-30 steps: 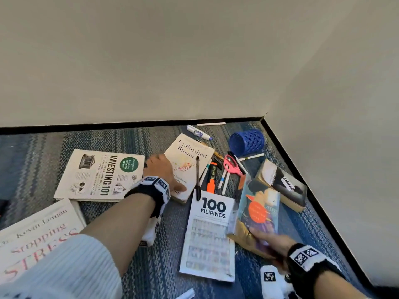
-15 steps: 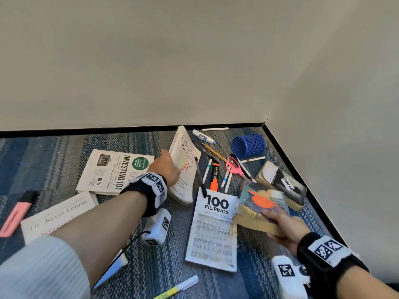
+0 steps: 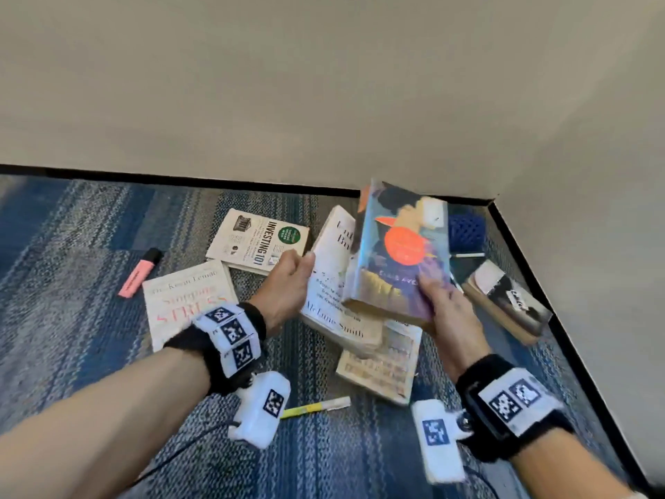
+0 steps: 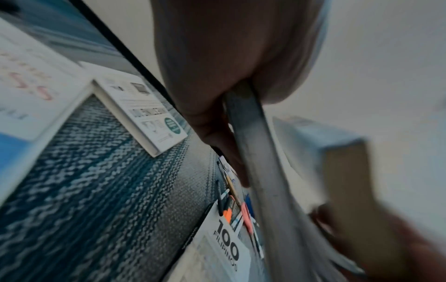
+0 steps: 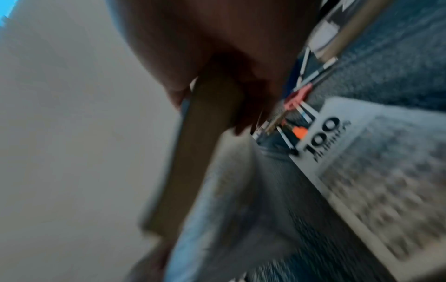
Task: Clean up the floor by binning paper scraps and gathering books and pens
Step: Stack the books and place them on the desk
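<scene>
My left hand (image 3: 291, 279) grips the edge of the cream paperback (image 3: 333, 282) and holds it tilted above the carpet; its grey page edge (image 4: 255, 152) runs through the left wrist view. My right hand (image 3: 444, 307) grips the lower corner of the colourful hardback (image 3: 403, 250), raised in front of the cream one; its brown page block (image 5: 207, 133) shows in the right wrist view. The "100 Filipinos" book (image 3: 381, 369) lies under both. "Investing 101" (image 3: 259, 239) and the "Stress" book (image 3: 180, 300) lie at the left. Pens and pink scissors (image 4: 246, 215) lie beyond.
A pink highlighter (image 3: 138, 271) lies at the far left and a yellow one (image 3: 316, 406) near my wrists. A blue mesh cup (image 3: 466, 230) lies in the corner, a black-and-white book (image 3: 507, 300) against the right wall. Walls close the back and right.
Both books have come up off the carpet: the left hand lifted the cream paperback, and the right hand swung the colourful hardback up and left in front of it.
</scene>
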{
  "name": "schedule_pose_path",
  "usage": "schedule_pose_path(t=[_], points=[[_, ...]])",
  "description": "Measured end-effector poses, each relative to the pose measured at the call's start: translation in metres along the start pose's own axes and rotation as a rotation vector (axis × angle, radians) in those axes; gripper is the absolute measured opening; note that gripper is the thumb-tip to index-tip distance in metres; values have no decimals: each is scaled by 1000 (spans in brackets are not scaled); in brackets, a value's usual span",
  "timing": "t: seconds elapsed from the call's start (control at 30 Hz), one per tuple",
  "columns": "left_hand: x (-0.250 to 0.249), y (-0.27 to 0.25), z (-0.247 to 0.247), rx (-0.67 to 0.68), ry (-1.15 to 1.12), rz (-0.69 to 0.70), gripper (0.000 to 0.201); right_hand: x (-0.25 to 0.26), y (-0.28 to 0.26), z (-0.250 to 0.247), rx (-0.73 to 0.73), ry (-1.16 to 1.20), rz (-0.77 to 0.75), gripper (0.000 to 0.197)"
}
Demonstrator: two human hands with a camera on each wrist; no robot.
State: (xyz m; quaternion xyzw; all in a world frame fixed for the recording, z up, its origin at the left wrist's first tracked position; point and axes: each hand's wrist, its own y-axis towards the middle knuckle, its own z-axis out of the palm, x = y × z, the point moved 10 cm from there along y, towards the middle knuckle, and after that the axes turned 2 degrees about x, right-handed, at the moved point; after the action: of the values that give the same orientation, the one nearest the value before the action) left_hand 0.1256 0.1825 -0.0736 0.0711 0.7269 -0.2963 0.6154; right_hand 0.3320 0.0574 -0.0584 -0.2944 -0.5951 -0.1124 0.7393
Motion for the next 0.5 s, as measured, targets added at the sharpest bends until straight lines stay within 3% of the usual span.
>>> schedule_pose_path(t=[0.1, 0.17, 0.23, 0.3, 0.33, 0.5], points=[[5, -25, -13, -75, -66, 48, 45, -46, -5, 49, 248, 142, 295, 28], [23, -43, -15, -98, -90, 18, 53, -58, -9, 74, 376, 158, 350, 32], [45, -53, -12, -70, -200, -22, 63, -64, -8, 80, 396, 119, 300, 52], [59, -58, -12, -19, -298, -33, 62, -69, -2, 78, 383, 55, 254, 92], [63, -58, -15, 0, -322, -31, 62, -68, 1, 83, 410, 2, 232, 97], [39, -49, -23, -2, -296, 151, 83, -26, 7, 110, 487, -278, -111, 50]])
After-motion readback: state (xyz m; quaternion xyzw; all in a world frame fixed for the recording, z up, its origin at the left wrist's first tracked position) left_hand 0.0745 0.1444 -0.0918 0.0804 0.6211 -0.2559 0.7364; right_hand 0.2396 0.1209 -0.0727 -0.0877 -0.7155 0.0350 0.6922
